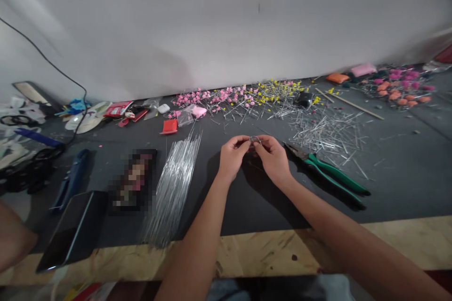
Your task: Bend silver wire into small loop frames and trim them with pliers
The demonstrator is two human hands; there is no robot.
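My left hand [233, 156] and my right hand [271, 156] meet above the dark tabletop, fingertips nearly touching. Between them they pinch a small piece of bent silvery wire [254, 139]; its exact shape is too small to make out. Just right of my right hand lie pliers with green handles [334, 176], their jaws pointing towards it. A long bundle of straight silvery wires [174, 183] rests to the left of my left forearm. Beyond the pliers is a loose heap of short cut wires [326, 134].
Along the wall lie pink-tipped wires [226, 96], yellow-tipped wires [278, 91] and orange and magenta pieces [402, 89]. A red packet [170, 126] sits behind the wire bundle. At left are a dark phone-like device [72, 230], a blue tool [73, 176] and another person's arm [14, 237].
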